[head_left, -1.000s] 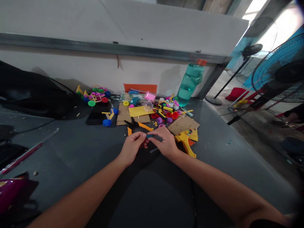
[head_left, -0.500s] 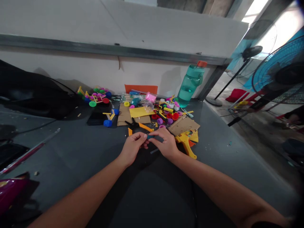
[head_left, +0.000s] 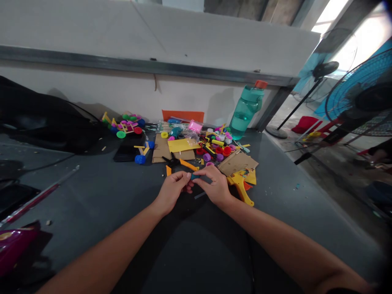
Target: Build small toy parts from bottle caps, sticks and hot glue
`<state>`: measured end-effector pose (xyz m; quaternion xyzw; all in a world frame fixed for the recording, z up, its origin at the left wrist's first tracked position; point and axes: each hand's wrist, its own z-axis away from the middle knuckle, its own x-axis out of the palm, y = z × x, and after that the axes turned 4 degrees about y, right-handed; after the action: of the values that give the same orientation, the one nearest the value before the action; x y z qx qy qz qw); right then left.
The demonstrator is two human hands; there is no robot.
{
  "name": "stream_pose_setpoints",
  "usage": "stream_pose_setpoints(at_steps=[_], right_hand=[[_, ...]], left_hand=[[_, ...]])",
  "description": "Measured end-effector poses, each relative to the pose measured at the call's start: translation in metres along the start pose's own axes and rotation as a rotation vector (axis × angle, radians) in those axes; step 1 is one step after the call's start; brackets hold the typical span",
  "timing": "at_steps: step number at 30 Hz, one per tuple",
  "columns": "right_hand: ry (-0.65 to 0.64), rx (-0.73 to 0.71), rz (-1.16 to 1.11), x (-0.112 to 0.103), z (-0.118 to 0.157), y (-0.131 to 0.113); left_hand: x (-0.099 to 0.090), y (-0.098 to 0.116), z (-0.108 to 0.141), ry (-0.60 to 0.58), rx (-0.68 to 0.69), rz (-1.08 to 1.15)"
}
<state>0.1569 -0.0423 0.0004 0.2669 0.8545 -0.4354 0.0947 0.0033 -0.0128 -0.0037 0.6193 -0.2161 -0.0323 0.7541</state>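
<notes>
Between the fingertips of my left hand [head_left: 173,191] and my right hand [head_left: 215,187] is a small teal piece [head_left: 194,176], perhaps a bottle cap; the fingers hide much of it. Both hands pinch it just above the dark table. Right behind my hands lie pliers with orange handles [head_left: 188,165]. A yellow glue gun [head_left: 240,185] rests against the right side of my right hand's area. Beneath my hands a thin clear stick [head_left: 200,195] lies on the table.
Bottle caps [head_left: 226,151], a yellow sheet [head_left: 183,144] and cardboard pieces [head_left: 161,149] crowd the table's back. A teal water bottle [head_left: 243,112] stands against the wall. Small cap-and-stick pieces [head_left: 140,159] lie beside a black phone-like slab [head_left: 122,153]. A black bag [head_left: 39,118] sits at left.
Both hands stay in nearly the same pose, pinching the teal piece. The whole view has shifted very slightly; nothing else has visibly moved.
</notes>
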Motion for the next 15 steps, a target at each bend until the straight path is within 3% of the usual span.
stream_pose_setpoints(at_steps=[15], right_hand=[[-0.054,0.000,0.015,0.0001,-0.0022,-0.0015]], left_hand=[[-0.0005,-0.0014,0.0001,-0.011,0.044,-0.039]])
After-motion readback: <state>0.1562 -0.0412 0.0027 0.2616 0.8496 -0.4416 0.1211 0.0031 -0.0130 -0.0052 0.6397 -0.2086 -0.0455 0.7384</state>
